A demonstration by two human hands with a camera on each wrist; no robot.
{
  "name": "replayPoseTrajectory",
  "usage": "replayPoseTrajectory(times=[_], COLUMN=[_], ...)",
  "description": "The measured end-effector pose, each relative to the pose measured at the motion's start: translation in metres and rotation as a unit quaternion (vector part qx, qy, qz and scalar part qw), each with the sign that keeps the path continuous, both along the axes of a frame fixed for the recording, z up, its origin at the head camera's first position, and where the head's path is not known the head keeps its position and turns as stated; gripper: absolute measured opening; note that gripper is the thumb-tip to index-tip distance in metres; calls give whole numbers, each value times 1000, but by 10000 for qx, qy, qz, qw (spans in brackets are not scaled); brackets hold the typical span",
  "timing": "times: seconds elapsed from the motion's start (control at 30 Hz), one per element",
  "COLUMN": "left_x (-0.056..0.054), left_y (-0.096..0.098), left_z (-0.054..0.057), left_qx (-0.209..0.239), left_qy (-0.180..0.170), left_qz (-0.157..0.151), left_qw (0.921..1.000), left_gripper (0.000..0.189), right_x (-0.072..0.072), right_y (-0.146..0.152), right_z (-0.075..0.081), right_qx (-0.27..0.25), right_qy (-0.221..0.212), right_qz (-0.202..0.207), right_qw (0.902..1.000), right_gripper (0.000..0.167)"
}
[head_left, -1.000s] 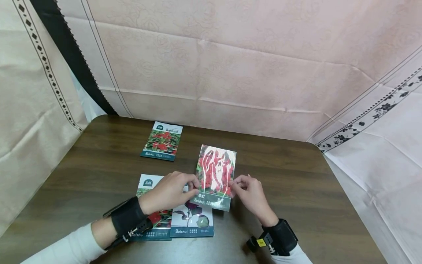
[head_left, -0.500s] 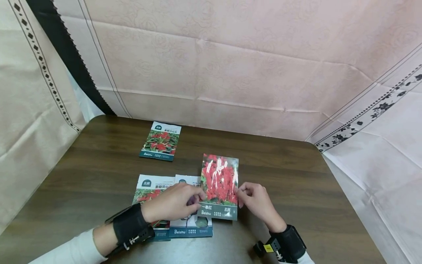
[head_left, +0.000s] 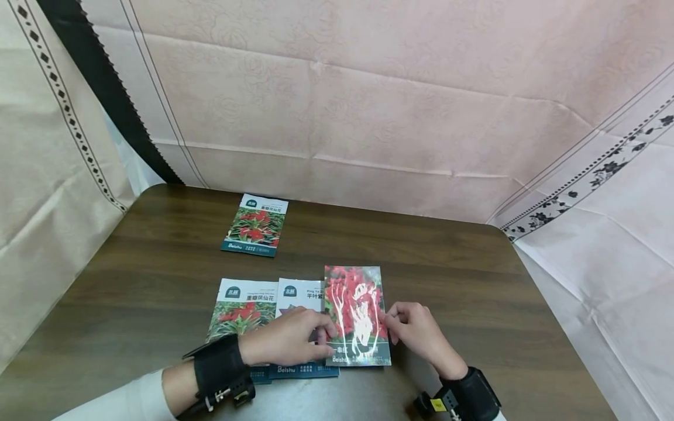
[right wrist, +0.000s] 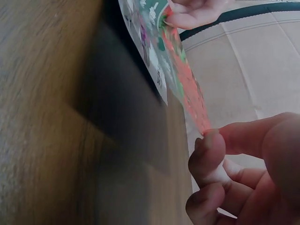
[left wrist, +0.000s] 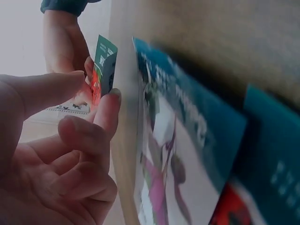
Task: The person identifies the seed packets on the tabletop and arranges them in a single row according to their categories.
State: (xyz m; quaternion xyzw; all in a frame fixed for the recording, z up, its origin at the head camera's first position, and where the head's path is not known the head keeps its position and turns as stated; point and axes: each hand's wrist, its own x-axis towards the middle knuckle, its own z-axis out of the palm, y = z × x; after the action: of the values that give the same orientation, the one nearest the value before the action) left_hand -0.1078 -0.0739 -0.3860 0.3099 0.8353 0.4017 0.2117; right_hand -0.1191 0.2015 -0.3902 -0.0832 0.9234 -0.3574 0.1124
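Observation:
A seed packet with red flowers (head_left: 353, 304) is held above the table by its two side edges. My left hand (head_left: 297, 338) pinches its left edge, and in the left wrist view the thumb and a fingertip (left wrist: 112, 103) meet at the packet (left wrist: 104, 70). At the opposite edge my right hand (head_left: 418, 333) pinches between thumb and fingers, plain in the right wrist view (right wrist: 239, 164). Underneath, partly covered by the packet and my left hand, lies a purple-plant seed packet (head_left: 300, 292). Left of it is another red-flower packet (head_left: 244, 298), its lower part hidden by my left wrist.
Further back on the brown wooden table (head_left: 421, 251) lies one more red-flower seed packet (head_left: 255, 225). A pale patterned cloth (head_left: 337, 117) hangs behind the table's far edge. Both wrists wear black camera straps (head_left: 221, 374).
Both hands have brought the held packet nearer to the table's front and slightly to the right. It now stands more squarely, beside and partly over the purple-plant packet. The other packets stay put.

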Motion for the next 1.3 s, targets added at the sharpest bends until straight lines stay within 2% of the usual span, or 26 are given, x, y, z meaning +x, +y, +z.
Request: replayPoseTrajectory(times=[0.17,0.33,0.63,1.3], left_x=[2,4,5,4], left_y=[3,5,6,9], left_z=[-3,-6,-10,-12], left_qx=[105,103,109,-196], left_qy=[-276,-333,-598,-530], left_qz=[-140,-262,-281,-376], left_qw=[9995,9991,9978,9977], left_gripper=[26,29,33,37], right_x=[1,2,1,0], right_y=[4,6,6,4], right_z=[-1,-3,-9,-19], right_qx=[75,104,290,661], right_qy=[-145,-329,-440,-529], right_qz=[37,75,75,47], right_qw=[9999,9994,9986,9964], right_gripper=[24,26,26,28])
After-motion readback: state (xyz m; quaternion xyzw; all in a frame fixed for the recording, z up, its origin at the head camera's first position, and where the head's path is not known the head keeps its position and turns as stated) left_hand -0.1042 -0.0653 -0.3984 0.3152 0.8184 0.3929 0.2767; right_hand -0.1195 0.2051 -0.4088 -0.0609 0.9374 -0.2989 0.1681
